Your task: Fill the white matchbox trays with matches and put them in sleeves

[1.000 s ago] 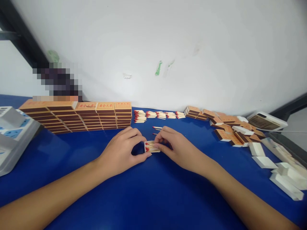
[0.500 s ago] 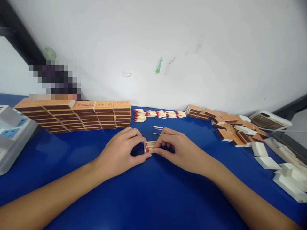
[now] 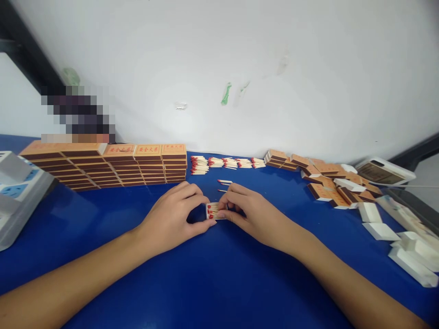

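Observation:
A small white matchbox tray [image 3: 212,210] filled with red-tipped matches lies on the blue table [image 3: 212,283] between my hands. My left hand [image 3: 173,218] pinches its left end with thumb and forefinger. My right hand [image 3: 252,214] has its fingers curled over the tray's right part, covering most of it. Two loose matches [image 3: 223,183] lie just behind my right fingers.
Stacks of orange matchboxes [image 3: 113,167] line the back left. Bundles of matches [image 3: 226,163] lie against the wall. Loose orange sleeves [image 3: 329,183] and white trays [image 3: 394,237] pile at the right. A white power strip [image 3: 17,192] sits at the left edge.
My right fingers have slid leftward over the tray, covering more of it. The left hand has stayed where it was.

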{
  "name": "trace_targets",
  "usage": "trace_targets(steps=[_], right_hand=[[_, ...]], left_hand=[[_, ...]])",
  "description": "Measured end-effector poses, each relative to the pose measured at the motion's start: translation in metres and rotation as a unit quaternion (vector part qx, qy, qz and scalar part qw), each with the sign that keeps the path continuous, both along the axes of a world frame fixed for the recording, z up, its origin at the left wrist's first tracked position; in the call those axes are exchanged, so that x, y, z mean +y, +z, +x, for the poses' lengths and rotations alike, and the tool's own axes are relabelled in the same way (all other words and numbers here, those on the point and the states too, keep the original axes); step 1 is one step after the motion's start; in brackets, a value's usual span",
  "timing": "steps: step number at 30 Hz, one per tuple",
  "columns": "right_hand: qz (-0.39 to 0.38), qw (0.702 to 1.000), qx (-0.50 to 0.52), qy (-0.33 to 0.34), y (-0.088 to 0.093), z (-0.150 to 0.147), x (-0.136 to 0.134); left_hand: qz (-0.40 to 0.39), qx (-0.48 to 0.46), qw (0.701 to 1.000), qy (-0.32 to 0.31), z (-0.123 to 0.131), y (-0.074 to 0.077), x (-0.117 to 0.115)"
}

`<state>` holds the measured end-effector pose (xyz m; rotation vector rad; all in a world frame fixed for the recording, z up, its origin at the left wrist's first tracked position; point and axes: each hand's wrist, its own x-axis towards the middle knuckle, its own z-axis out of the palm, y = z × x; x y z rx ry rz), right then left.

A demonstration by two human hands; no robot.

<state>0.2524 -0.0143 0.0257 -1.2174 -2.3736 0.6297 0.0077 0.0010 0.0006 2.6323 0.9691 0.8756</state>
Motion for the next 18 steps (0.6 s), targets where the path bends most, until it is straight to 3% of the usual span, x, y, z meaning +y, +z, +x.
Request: trace_targets(steps=[5,11,18], right_hand=[[0.014,1.0,0.002,0.012,0.001,0.005,0.002],[0.068,0.993,-0.021,-0.096,-0.015,0.02,0.023],[0.031,0.994,-0.028,-0.103,-0.021,0.023,0.031]], left_hand=[[-0.005,-0.001,1.0,0.001,0.0,0.001,0.0],[-0.007,0.011,1.0,0.008,0.0,0.002,0.0],[-0.007,0.016,1.0,0.019,-0.001,0.002,0.001]])
